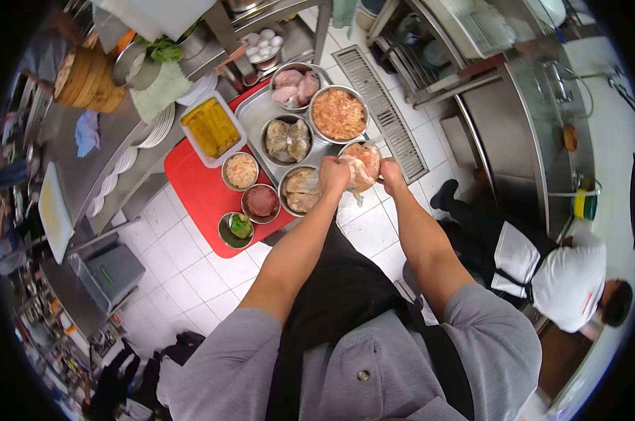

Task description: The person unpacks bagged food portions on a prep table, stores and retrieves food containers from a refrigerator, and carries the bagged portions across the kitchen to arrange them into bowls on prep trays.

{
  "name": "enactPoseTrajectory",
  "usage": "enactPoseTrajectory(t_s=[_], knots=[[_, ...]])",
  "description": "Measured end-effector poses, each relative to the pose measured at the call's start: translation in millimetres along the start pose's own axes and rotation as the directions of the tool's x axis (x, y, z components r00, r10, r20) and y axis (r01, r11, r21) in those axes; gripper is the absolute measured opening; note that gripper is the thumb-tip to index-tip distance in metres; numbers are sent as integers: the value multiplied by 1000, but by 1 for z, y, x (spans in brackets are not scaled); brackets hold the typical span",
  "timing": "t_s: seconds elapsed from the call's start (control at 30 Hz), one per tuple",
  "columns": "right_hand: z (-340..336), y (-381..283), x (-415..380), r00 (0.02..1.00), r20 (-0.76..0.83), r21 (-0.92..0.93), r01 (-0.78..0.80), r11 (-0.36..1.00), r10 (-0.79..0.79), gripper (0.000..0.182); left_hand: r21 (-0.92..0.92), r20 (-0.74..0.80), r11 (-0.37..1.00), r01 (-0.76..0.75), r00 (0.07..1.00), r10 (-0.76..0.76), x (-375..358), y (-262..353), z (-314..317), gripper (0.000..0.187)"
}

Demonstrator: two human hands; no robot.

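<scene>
Both my hands grip a clear plastic bag of pale pink raw meat (361,165). My left hand (333,175) is closed on its left side, and my right hand (390,172) is closed on its right side. The bag is over a round metal container at the tray's near corner, which it mostly hides. Left of my left hand sits a metal bowl of pale meat pieces (303,189). Just beyond my hands stands a larger bowl of orange-pink chopped meat (339,114).
A metal tray (251,112) and a red board (184,175) hold several bowls and a white tub of yellow food (213,128). A floor drain (391,105) runs to the right. At right a person in white (566,281) stands by a counter.
</scene>
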State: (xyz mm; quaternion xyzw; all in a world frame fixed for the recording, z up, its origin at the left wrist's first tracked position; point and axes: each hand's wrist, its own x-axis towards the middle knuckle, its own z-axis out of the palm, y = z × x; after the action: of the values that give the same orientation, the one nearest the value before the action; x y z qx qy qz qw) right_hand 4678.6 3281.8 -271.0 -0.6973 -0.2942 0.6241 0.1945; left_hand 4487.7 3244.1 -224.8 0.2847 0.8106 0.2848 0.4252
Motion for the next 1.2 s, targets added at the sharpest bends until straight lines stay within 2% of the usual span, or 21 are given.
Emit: enactPoseTrajectory(t_s=[0.03,0.1,0.23,0.3,0.37,0.4,0.43,0.5,0.53,0.6,0.67,0.7,0.77,0.83,0.87,0.9,0.93,0.97,1.07,1.13,1.2], knots=[[2,0,0,1000,21,-10,-4,1000,5,17,0,-18,1000,15,1000,-15,0,10,-6,31],[2,0,-5,991,-133,-11,-2,1000,0,20,110,83,993,-31,996,22,0,21,-11,32],[3,-1,-13,985,-162,-34,-72,997,66,20,123,182,992,-11,983,-11,13,23,-8,37],[6,-4,-14,991,-124,-49,-62,997,56,18,60,168,996,72,982,-81,6,28,-9,38],[10,-16,-16,999,1,-80,-51,996,51,19,112,147,977,-184,975,167,7,19,-5,39],[14,-19,-14,997,-39,-73,-67,995,65,20,150,260,966,-211,951,168,-2,33,-24,42],[18,-20,-13,998,-18,-96,-68,993,67,20,144,238,971,-188,960,151,-6,27,-28,42],[19,-16,-15,995,-66,-8,-70,997,70,23,-107,31,971,-215,975,219,-15,8,-27,57],[19,-12,-17,991,-122,8,-55,998,56,24,-102,-118,914,-393,917,381,-19,-9,-32,49],[16,-2,-27,982,-187,35,-3,999,10,25,-217,-257,870,-442,886,386,-49,-35,-77,42],[8,15,-33,936,-333,-11,121,993,-118,29,-291,-432,901,-321,884,176,-63,-99,-113,33],[2,33,-31,938,-325,-19,119,993,-118,29,-246,-599,915,-320,792,116,-73,-123,-136,22],[-6,65,-32,921,-326,-149,174,973,-215,31,-238,-775,967,-91,618,-133,-67,-240,-153,21],[9,79,-59,930,-259,-262,192,946,-260,28,-299,-753,900,319,501,-427,-80,-280,-187,35],[18,89,-66,963,-151,-257,181,949,-225,26,-307,-751,897,318,498,-433,-81,-284,-196,35],[32,91,-81,976,-75,-328,172,929,-206,25,-603,-506,745,287,584,-635,-82,-285,-206,40],[48,91,-94,988,8,-323,148,935,-154,23,-822,-202,492,287,662,-722,-82,-286,-213,45],[64,93,-101,988,103,-382,143,913,-112,22,-855,-130,468,224,781,-611,-75,-300,-208,55],[113,93,-108,900,435,-588,309,747,-30,26,-866,-152,486,120,862,-483,-47,-309,-197,48],[153,66,-133,839,543,-695,422,582,40,33,-936,-136,346,73,829,-542,-32,-309,-195,44],[185,55,-141,838,532,-682,339,648,122,34,-973,-143,232,2,785,-603,-24,-306,-199,43]])
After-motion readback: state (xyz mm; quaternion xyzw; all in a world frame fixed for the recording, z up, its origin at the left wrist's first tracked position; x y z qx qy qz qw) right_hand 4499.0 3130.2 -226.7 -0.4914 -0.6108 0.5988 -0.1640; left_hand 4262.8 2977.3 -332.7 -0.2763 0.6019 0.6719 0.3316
